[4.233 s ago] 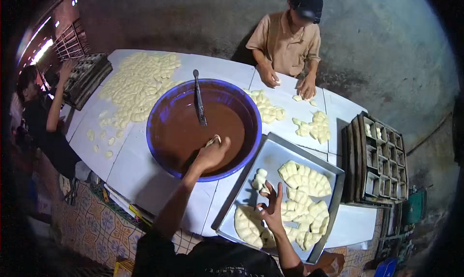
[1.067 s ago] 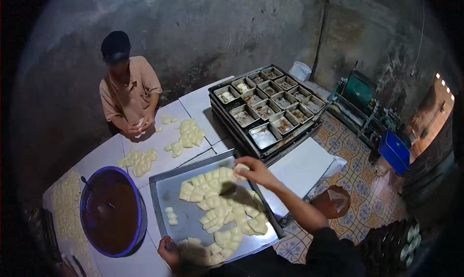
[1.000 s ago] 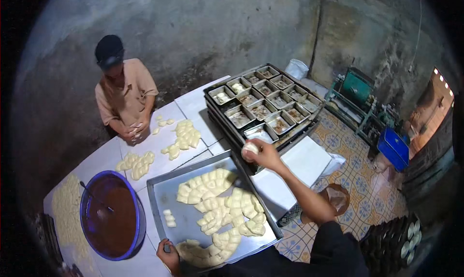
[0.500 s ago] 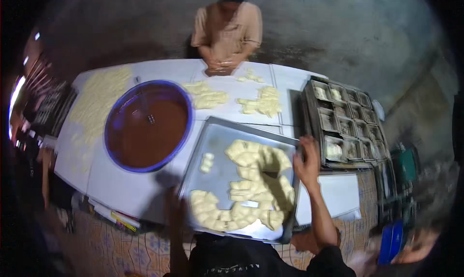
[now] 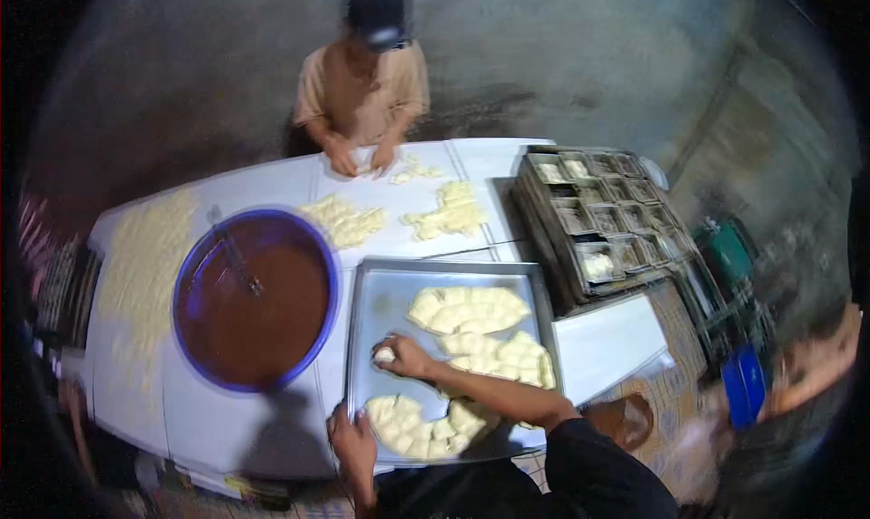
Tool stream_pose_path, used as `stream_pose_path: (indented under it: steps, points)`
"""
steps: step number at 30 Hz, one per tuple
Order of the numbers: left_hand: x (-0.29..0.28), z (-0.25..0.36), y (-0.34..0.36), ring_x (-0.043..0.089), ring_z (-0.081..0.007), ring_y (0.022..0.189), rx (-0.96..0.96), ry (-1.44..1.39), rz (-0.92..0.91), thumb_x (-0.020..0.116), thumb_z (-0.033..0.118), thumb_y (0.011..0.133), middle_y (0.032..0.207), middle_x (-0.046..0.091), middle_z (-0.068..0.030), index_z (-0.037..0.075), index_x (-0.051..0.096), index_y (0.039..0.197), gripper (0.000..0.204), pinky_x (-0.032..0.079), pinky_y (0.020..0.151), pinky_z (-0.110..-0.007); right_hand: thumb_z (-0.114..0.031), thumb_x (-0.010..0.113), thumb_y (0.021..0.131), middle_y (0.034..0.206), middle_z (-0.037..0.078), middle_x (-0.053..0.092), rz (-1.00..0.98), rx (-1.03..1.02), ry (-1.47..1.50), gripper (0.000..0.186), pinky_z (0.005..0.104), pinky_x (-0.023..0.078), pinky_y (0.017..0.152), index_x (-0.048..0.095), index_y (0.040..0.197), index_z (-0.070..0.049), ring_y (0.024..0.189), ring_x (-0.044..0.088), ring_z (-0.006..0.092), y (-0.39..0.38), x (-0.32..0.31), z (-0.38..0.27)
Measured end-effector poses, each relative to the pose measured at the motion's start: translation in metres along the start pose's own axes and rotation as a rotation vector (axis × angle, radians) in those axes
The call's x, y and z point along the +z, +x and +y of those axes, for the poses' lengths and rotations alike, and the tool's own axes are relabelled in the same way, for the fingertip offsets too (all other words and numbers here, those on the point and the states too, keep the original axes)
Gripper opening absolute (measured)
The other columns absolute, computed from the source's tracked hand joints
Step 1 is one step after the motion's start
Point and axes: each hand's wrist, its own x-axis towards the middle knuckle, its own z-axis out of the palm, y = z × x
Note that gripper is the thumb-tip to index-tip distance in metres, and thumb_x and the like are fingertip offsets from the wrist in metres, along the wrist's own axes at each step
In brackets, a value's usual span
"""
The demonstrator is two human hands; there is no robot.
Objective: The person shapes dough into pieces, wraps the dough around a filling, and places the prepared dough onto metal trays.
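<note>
A large metal tray (image 5: 361, 292) holding pale dough pieces (image 5: 469, 309) in clumps lies on the white table in front of me. My left hand (image 5: 353, 442) is closed on the tray's near left edge. Across the tray stretches my right arm, and my right hand (image 5: 403, 356) has its fingers curled round a small dough piece (image 5: 384, 354) near the tray's left side. More dough (image 5: 421, 428) sits in the near left part of the tray, and my right forearm crosses over part of the other clumps.
Left of the tray stands a blue-rimmed tub (image 5: 333, 292) of brown filling with a utensil in it. Flattened dough (image 5: 449, 213) lies beyond. Compartmented baking tins (image 5: 580, 218) stand at right, some holding dough. Opposite, a person (image 5: 362, 93) handles dough; another person's arm (image 5: 816, 365) shows at far right.
My right hand has moved from the tray's right edge to the small dough piece at its left and closed on it. The tray looks straighter now. The person opposite has spread their hands apart.
</note>
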Motion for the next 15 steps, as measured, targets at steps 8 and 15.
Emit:
stream_pose_path:
  steps: [8,15]
  points:
    - [0.025,-0.03,0.0,0.054,-0.0424,0.099,0.07,-0.013,-0.001,0.049,0.023,0.095,0.106,0.059,-0.0258,-0.006,0.055,0.116,0.036,0.041,0.087,-0.049,-0.027,0.079,0.076,0.14,0.019,0.045,0.514,0.177,0.376,0.082,0.0316,0.038,0.103,0.037,0.144,-0.008,0.124,0.048,0.0224,-0.158,-0.202,-0.003]
    - [0.035,-0.049,0.008,0.054,-0.0429,0.099,0.011,-0.07,-0.028,0.045,0.027,0.097,0.107,0.059,-0.026,-0.006,0.055,0.116,0.039,0.041,0.088,-0.048,-0.03,0.08,0.07,0.121,0.019,0.054,1.186,0.499,-0.483,0.073,0.0422,0.044,0.094,0.047,0.129,-0.001,0.11,0.054,0.035,-0.258,-0.408,0.085]
